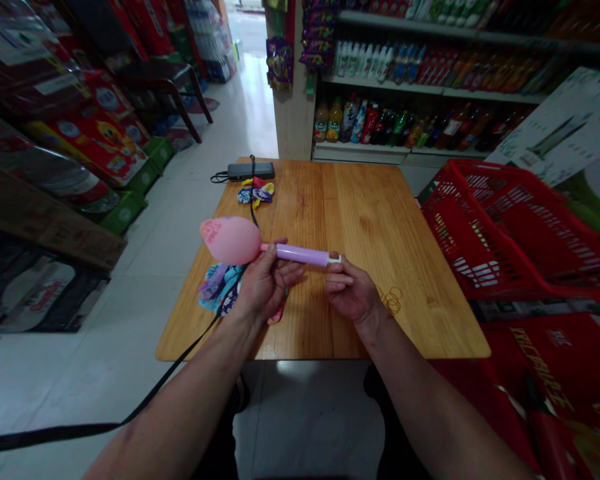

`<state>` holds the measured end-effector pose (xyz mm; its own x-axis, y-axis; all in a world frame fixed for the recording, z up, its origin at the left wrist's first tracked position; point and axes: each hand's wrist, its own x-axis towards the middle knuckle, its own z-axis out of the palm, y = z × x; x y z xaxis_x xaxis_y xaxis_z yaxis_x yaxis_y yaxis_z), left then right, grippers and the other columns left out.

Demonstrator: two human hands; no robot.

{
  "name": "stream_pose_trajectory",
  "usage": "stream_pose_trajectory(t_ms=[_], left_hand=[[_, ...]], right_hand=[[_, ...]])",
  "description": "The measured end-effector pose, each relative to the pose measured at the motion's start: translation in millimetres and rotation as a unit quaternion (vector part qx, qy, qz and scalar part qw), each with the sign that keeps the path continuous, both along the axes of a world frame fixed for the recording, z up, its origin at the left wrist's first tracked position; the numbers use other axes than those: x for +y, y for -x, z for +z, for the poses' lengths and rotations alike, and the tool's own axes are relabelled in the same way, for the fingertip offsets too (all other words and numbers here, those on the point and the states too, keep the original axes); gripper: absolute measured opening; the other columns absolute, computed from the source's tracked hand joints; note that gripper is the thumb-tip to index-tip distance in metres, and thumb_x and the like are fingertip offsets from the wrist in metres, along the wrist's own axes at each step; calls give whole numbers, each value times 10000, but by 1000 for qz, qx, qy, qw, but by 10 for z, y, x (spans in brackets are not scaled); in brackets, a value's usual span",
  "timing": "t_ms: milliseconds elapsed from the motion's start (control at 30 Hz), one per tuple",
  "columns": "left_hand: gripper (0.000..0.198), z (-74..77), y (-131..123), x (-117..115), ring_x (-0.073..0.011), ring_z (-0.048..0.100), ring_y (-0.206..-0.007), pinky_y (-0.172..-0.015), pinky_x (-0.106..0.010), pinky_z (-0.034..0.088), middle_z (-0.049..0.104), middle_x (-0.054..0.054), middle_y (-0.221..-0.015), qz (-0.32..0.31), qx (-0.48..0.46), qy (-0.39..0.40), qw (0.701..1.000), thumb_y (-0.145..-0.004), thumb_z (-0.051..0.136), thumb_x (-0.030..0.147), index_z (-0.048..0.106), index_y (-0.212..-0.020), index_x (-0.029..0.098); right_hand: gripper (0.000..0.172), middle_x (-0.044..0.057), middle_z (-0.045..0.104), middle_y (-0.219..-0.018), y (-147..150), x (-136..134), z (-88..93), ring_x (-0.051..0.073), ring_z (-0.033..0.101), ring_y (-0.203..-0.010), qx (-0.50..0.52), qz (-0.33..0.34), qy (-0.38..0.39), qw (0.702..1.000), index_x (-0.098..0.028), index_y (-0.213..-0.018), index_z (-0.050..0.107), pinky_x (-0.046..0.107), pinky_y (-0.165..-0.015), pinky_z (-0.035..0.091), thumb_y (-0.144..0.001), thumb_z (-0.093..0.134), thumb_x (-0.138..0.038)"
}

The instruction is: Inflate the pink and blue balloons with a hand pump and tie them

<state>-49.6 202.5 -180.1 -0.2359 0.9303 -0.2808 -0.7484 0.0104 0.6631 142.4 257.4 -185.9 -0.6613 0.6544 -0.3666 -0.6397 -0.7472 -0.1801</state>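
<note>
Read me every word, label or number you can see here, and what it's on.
No text reads clearly.
Red boxes: gold lettering, blurred.
Shelf bottles: labels too small.
Pink balloon: faint print, illegible.
Purple pump: none visible.
Left cartons: print blurred.

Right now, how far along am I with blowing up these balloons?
Done: the pink balloon is partly filled. In hand: your left hand pinches its neck onto the purple pump, and your right hand grips the pump's handle end. Left: it isn't tied off, and flat balloons lie in two heaps on the table, one under your left hand, one farther away. No finished balloon shows.
</note>
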Motion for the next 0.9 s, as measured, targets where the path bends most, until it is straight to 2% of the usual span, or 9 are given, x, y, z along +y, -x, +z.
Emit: stream_pose_trajectory(t_ms=[100, 233, 300, 467, 567, 700, 767, 900], left_hand=[[250, -4, 17, 30, -177, 744, -751, -702, -294, 634, 729, -79, -905, 7, 1, -1, 1000, -955, 627, 282, 646, -1158, 137], [230, 27, 180, 80, -181, 743, -734, -686, -289, 632, 723, -67, -840, 52, 2, -12, 999, -970, 601, 276, 656, -1144, 136], [231, 10, 165, 65, -179, 742, -734, -686, -280, 630, 722, -64, -828, 63, 5, -11, 998, -975, 596, 288, 655, -1144, 141], [268, -68, -95, -25, -210, 754, -841, -710, -305, 635, 738, -95, -969, 4, -3, 5, 1000, -967, 613, 295, 627, -1196, 157], [251, -30, -37, -2, -192, 750, -797, -698, -289, 632, 738, -94, -951, 12, 10, 2, 1000, -968, 607, 276, 635, -1178, 141], [243, 39, 155, 53, -170, 740, -727, -670, -257, 623, 720, -63, -831, 63, 14, 6, 998, -968, 605, 286, 646, -1154, 136], [261, 29, 126, 36, -177, 742, -730, -663, -260, 623, 718, -65, -828, 63, 18, 4, 998, -961, 620, 309, 641, -1156, 136], [323, -21, -63, -36, -200, 755, -797, -678, -289, 632, 733, -96, -950, 16, 23, 5, 1000, -937, 662, 339, 626, -1194, 146]], right_hand=[[289, -34, 602, -700, -3, 37, 39, 2, 445, -410, -22, 6, -14, 1000, -133, -1025, 616, 133, -447, 420, -1094, 341, -191], [315, -43, 595, -689, -179, 187, 84, 0, 432, -392, -24, -38, 1, 999, -133, -1025, 615, 134, -428, 401, -1099, 317, -203], [312, -47, 594, -685, -199, 199, 55, -2, 428, -384, -26, -50, 12, 998, -131, -1027, 613, 135, -426, 404, -1101, 319, -206], [298, -30, 597, -701, -51, 84, -29, 5, 451, -410, -33, -6, 12, 999, -124, -1034, 609, 138, -449, 432, -1099, 329, -203], [268, -30, 599, -713, -96, 119, 7, 7, 450, -414, -35, 3, -6, 999, -129, -1044, 613, 145, -451, 436, -1089, 357, -197], [276, -42, 593, -694, -219, 192, 37, -3, 438, -395, -30, -45, -4, 999, -133, -1041, 613, 131, -437, 414, -1088, 345, -178], [266, -42, 595, -695, -184, 152, 4, -3, 446, -402, -26, -47, 5, 999, -133, -1035, 610, 129, -446, 425, -1087, 353, -175], [223, -35, 595, -702, -10, 13, -59, 4, 458, -419, -26, -8, -1, 1000, -129, -1043, 607, 136, -460, 446, -1077, 391, -168]])
